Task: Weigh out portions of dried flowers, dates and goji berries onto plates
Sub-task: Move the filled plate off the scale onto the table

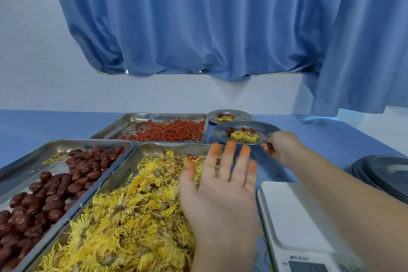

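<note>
plate in right hand, just beyond spread left hand

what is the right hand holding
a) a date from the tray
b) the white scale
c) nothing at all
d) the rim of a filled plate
d: the right hand pinches the near rim of the plate, which carries dried flowers.
</note>
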Action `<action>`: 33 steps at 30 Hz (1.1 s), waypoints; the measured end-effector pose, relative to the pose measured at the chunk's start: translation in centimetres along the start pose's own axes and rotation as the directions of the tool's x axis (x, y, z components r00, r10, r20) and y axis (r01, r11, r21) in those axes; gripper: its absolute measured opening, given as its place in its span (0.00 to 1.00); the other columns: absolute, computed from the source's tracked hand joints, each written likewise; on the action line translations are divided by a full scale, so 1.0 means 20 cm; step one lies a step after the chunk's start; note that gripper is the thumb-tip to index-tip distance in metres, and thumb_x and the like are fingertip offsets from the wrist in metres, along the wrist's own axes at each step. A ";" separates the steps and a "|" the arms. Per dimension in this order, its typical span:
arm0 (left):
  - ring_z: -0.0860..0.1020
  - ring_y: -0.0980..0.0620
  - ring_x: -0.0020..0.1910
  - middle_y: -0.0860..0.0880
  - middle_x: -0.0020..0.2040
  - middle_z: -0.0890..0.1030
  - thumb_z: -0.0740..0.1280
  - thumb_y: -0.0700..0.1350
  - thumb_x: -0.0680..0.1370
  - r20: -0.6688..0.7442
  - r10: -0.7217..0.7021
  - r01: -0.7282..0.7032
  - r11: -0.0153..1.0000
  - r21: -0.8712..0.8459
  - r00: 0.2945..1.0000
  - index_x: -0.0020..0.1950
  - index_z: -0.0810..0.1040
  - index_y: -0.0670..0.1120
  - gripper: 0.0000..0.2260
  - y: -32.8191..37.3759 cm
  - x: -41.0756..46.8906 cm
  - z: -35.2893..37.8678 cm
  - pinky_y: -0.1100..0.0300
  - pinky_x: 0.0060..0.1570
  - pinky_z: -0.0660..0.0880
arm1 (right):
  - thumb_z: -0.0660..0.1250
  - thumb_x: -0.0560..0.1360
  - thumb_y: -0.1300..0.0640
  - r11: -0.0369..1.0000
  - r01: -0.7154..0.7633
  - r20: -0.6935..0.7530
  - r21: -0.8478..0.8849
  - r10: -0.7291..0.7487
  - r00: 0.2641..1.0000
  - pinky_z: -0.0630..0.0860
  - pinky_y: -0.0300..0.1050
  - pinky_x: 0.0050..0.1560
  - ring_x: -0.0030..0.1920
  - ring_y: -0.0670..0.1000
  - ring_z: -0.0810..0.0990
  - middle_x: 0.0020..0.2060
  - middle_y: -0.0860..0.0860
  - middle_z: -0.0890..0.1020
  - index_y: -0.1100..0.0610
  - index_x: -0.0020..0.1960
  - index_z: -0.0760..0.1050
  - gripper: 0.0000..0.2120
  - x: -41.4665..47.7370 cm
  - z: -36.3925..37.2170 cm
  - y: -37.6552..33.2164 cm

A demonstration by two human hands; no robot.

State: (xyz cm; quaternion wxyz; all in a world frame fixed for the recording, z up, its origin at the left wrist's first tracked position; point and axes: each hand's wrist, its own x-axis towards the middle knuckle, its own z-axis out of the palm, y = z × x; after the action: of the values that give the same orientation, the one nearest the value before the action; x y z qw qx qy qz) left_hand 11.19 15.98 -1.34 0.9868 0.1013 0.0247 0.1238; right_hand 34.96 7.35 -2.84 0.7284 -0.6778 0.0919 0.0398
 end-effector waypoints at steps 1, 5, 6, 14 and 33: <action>0.82 0.37 0.54 0.39 0.57 0.83 0.60 0.61 0.77 0.008 -0.014 0.014 1.000 0.001 1.000 0.61 0.79 0.45 0.23 0.00 0.00 0.00 0.42 0.59 0.72 | 0.53 0.76 0.72 1.000 -0.008 -0.014 -0.013 0.008 1.000 0.69 0.34 0.17 0.25 0.51 0.72 0.32 0.57 0.73 0.62 0.57 0.68 0.13 0.02 0.03 0.00; 0.82 0.36 0.53 0.39 0.56 0.83 0.59 0.61 0.76 0.015 -0.047 0.047 0.999 0.006 0.999 0.60 0.79 0.45 0.24 0.00 0.00 0.01 0.41 0.57 0.73 | 0.55 0.78 0.70 0.999 -0.022 -0.045 -0.024 0.021 0.999 0.71 0.37 0.21 0.27 0.52 0.73 0.34 0.57 0.74 0.61 0.57 0.71 0.11 0.07 0.13 0.01; 0.82 0.36 0.53 0.39 0.56 0.83 0.59 0.61 0.75 0.019 -0.047 0.047 0.999 0.008 0.999 0.60 0.79 0.45 0.24 0.00 0.00 0.01 0.41 0.57 0.73 | 0.56 0.78 0.69 0.999 -0.026 -0.050 -0.023 0.024 0.998 0.72 0.38 0.23 0.27 0.52 0.73 0.34 0.57 0.74 0.62 0.55 0.71 0.10 0.07 0.15 0.02; 0.82 0.35 0.53 0.38 0.56 0.83 0.65 0.58 0.64 0.056 -0.084 0.084 0.996 0.001 0.995 0.59 0.80 0.45 0.28 -0.01 0.00 0.02 0.41 0.55 0.73 | 0.56 0.76 0.75 0.996 -0.089 0.054 -0.003 0.089 0.995 0.75 0.46 0.33 0.31 0.56 0.74 0.35 0.60 0.73 0.65 0.48 0.70 0.08 0.06 0.19 0.02; 0.81 0.35 0.56 0.39 0.57 0.83 0.60 0.58 0.78 0.046 -0.060 0.056 0.996 0.076 0.997 0.62 0.79 0.45 0.22 -0.01 0.00 0.01 0.41 0.60 0.72 | 0.62 0.76 0.67 0.976 0.024 0.170 -0.215 0.013 0.985 0.75 0.38 0.32 0.39 0.55 0.76 0.38 0.55 0.75 0.63 0.44 0.72 0.02 -0.18 0.07 -0.06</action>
State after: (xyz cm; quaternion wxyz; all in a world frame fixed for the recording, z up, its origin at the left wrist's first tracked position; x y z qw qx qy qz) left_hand 11.21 15.68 -1.17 0.9858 0.1402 0.0085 0.0917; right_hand 31.68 8.91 -0.96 0.6557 -0.7473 0.0222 0.1054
